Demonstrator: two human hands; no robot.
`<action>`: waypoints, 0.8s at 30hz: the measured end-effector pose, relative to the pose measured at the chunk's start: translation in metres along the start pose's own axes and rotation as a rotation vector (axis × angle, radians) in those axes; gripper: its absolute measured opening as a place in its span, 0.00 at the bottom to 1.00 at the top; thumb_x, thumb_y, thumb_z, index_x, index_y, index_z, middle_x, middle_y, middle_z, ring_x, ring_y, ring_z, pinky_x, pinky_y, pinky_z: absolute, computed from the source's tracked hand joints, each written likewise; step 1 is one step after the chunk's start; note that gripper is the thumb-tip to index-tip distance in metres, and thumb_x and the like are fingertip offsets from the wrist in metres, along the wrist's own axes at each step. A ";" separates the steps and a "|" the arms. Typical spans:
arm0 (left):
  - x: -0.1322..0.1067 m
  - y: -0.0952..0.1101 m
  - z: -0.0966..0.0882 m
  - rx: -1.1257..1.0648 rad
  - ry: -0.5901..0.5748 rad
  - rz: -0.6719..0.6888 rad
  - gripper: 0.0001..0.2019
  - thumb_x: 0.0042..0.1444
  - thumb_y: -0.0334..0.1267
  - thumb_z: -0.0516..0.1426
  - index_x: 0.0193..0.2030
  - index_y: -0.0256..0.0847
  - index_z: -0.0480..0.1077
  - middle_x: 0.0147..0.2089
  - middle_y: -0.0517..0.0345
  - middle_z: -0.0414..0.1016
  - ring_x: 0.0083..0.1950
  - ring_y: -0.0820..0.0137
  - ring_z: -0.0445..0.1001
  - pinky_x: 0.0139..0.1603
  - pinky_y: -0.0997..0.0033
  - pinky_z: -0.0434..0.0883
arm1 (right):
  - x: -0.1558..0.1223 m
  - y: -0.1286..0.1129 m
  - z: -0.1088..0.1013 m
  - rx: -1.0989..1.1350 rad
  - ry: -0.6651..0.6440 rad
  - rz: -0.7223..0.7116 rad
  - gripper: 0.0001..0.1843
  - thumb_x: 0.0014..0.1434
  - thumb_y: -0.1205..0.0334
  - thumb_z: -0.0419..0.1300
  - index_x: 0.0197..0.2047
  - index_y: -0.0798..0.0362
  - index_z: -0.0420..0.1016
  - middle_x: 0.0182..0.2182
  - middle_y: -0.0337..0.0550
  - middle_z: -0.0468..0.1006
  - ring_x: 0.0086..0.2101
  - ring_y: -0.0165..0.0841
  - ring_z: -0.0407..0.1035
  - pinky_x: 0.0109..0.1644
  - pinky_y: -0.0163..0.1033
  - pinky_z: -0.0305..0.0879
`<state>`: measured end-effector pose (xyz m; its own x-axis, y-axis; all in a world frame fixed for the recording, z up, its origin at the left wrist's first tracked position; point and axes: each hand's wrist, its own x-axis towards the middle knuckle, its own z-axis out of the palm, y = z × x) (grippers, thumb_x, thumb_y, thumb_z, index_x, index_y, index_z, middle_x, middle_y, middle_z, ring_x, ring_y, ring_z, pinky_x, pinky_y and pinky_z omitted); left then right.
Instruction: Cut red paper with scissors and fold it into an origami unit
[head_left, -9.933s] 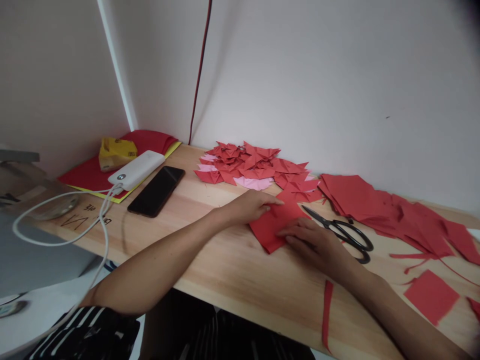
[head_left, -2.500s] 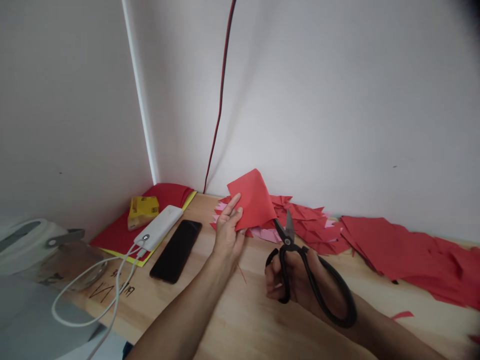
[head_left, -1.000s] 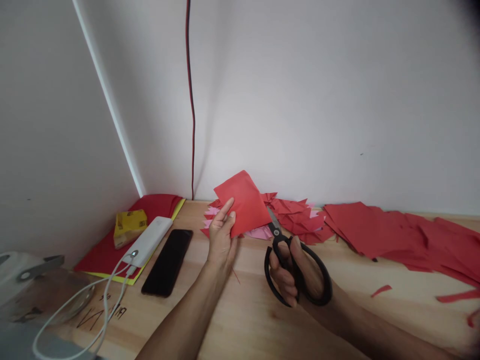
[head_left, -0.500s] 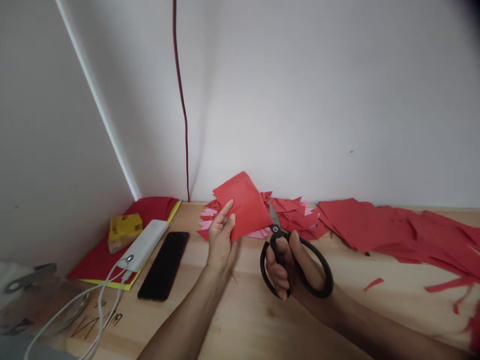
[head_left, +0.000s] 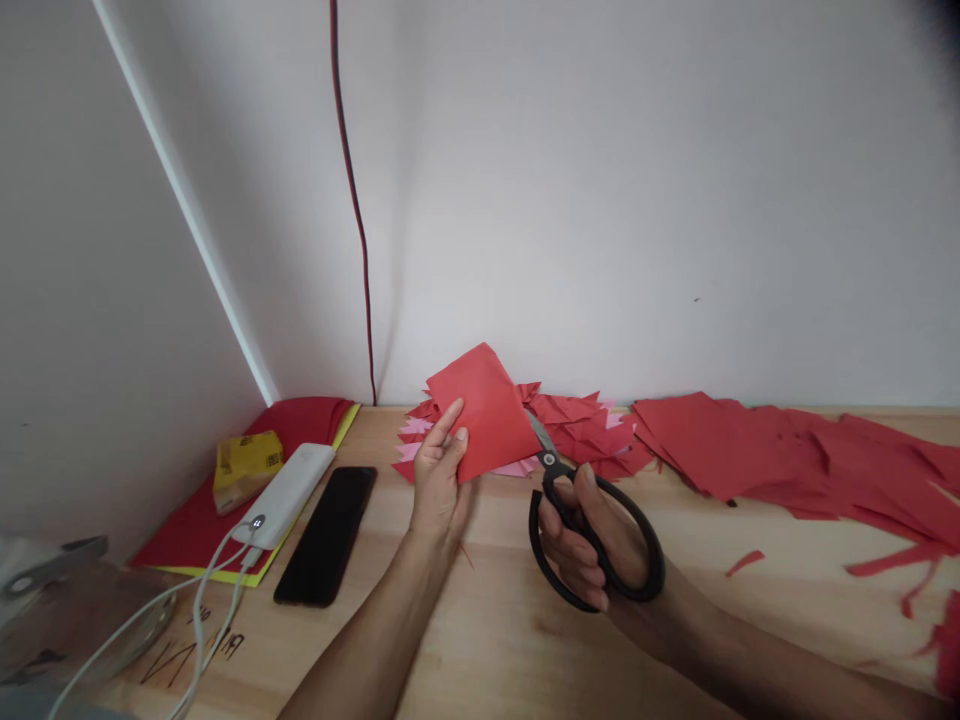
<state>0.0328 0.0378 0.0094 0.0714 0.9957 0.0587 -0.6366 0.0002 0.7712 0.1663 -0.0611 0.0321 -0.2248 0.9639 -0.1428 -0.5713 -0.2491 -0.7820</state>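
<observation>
A square of red paper (head_left: 486,410) is pinched by its lower left edge between the thumb and fingers of my left hand (head_left: 441,465), tilted up above the table. My right hand (head_left: 592,545) grips black-handled scissors (head_left: 551,460), its fingers in the big loops. The blades point up and left, right beside the paper's right corner; whether they touch it I cannot tell. Behind the paper, partly hidden by it, lies a heap of folded red and pink paper pieces (head_left: 592,430) with pointed ends.
Flat red sheets (head_left: 757,455) lie spread along the wall at right, with red scraps (head_left: 746,563) nearer me. At left are a black phone (head_left: 326,535), a white power bank (head_left: 289,495) with cables, a yellow packet (head_left: 247,465) and stacked coloured paper (head_left: 169,535). A red-black cord (head_left: 352,180) hangs down the wall.
The scissors have turned so their blades lean further left, and the fingers of my right hand have shifted with the lower handle. My left hand still holds the paper almost unmoved.
</observation>
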 end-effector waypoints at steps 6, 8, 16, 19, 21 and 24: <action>0.000 0.002 0.002 0.001 -0.055 -0.017 0.27 0.49 0.36 0.66 0.58 0.43 0.69 0.48 0.48 0.79 0.43 0.71 0.78 0.49 0.73 0.72 | 0.006 0.005 -0.006 -0.023 -0.008 -0.023 0.34 0.51 0.29 0.55 0.25 0.56 0.69 0.13 0.30 0.58 0.11 0.20 0.49 0.11 0.27 0.52; -0.002 0.001 0.003 0.022 -0.058 -0.038 0.27 0.50 0.37 0.66 0.58 0.42 0.70 0.48 0.48 0.79 0.42 0.71 0.78 0.47 0.74 0.72 | 0.007 0.006 -0.006 -0.012 -0.041 -0.029 0.35 0.50 0.27 0.54 0.27 0.56 0.69 0.13 0.31 0.58 0.12 0.21 0.51 0.12 0.28 0.54; -0.003 0.000 0.004 0.041 -0.071 -0.038 0.26 0.50 0.37 0.66 0.58 0.42 0.70 0.48 0.49 0.79 0.43 0.71 0.78 0.50 0.72 0.71 | 0.006 -0.001 -0.005 -0.016 -0.146 -0.036 0.34 0.54 0.28 0.50 0.30 0.56 0.68 0.17 0.33 0.62 0.16 0.24 0.58 0.19 0.31 0.61; -0.003 0.002 0.006 0.070 -0.051 -0.028 0.27 0.49 0.37 0.66 0.58 0.41 0.70 0.47 0.48 0.79 0.42 0.70 0.78 0.49 0.72 0.72 | 0.004 -0.002 -0.005 -0.024 -0.118 -0.039 0.32 0.55 0.30 0.51 0.30 0.56 0.68 0.17 0.34 0.62 0.17 0.24 0.58 0.19 0.31 0.62; -0.003 0.003 0.006 0.088 -0.025 -0.037 0.28 0.48 0.37 0.67 0.57 0.41 0.70 0.44 0.49 0.80 0.39 0.71 0.78 0.46 0.72 0.73 | 0.003 -0.004 -0.005 -0.033 -0.073 -0.031 0.32 0.55 0.31 0.51 0.29 0.56 0.69 0.17 0.34 0.62 0.16 0.24 0.57 0.18 0.30 0.61; -0.003 0.004 0.006 0.084 -0.028 -0.048 0.28 0.47 0.38 0.67 0.57 0.41 0.71 0.42 0.51 0.81 0.37 0.72 0.78 0.45 0.73 0.73 | 0.000 -0.008 -0.003 -0.065 -0.010 -0.030 0.33 0.54 0.30 0.52 0.28 0.56 0.69 0.16 0.33 0.61 0.15 0.24 0.56 0.16 0.29 0.59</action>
<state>0.0346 0.0339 0.0160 0.1226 0.9918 0.0370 -0.5654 0.0391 0.8239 0.1730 -0.0587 0.0366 -0.2162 0.9698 -0.1126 -0.5258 -0.2128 -0.8236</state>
